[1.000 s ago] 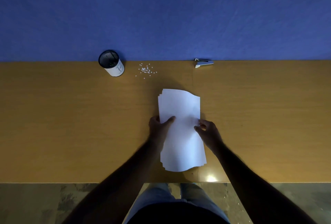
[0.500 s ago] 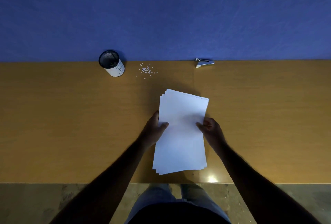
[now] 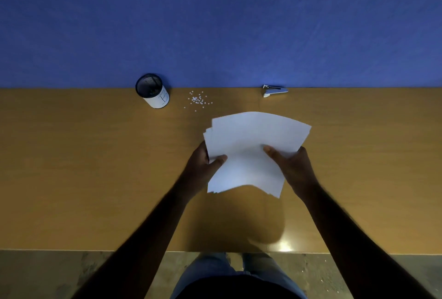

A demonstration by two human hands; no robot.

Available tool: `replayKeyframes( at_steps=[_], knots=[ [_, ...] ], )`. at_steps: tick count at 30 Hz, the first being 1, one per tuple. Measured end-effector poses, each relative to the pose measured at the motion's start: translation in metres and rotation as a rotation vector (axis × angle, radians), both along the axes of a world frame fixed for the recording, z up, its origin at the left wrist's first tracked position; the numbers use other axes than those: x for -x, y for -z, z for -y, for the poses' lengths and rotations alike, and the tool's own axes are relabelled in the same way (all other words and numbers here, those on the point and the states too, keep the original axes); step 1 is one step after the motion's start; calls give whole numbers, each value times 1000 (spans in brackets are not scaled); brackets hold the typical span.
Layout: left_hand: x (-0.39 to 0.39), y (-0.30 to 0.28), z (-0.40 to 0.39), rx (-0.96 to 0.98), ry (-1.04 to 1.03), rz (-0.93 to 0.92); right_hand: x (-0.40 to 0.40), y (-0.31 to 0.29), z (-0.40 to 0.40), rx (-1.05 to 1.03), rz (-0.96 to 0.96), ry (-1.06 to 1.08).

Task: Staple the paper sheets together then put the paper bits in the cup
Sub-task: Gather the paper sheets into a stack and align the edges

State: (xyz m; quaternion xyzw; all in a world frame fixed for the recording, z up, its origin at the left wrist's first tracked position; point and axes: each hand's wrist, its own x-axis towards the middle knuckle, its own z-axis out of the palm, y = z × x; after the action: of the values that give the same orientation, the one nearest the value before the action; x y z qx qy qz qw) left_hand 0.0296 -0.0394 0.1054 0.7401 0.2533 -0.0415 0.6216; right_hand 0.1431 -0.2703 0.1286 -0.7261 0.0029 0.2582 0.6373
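Note:
A stack of white paper sheets point(image 3: 251, 145) is lifted off the wooden table point(image 3: 95, 167), tilted and slightly fanned. My left hand point(image 3: 201, 167) grips its left edge, thumb on top. My right hand point(image 3: 294, 167) grips its right side, thumb on top. A black mesh cup point(image 3: 153, 94) with a white label stands at the back left. Small white paper bits point(image 3: 197, 100) lie scattered just right of the cup. A silver stapler point(image 3: 274, 90) lies at the table's back edge, right of centre.
A blue wall point(image 3: 215, 23) rises right behind the table. The table's front edge point(image 3: 71, 250) runs below my forearms, with the floor and my legs beneath it.
The sheets went from lying flat on the table to being raised and turned clockwise in both hands. The cup, bits and stapler stayed put.

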Motion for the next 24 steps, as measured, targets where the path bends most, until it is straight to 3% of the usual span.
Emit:
replayKeyframes(
  at_steps=[5, 24],
  knots=[
    [-6, -21, -1, 29, -114, 44, 12, -28, -15, -49, 156, 80],
    [-1, -47, 4, 59, -49, 61, 30, -25, -11, -29, 214, 92]
  ],
)
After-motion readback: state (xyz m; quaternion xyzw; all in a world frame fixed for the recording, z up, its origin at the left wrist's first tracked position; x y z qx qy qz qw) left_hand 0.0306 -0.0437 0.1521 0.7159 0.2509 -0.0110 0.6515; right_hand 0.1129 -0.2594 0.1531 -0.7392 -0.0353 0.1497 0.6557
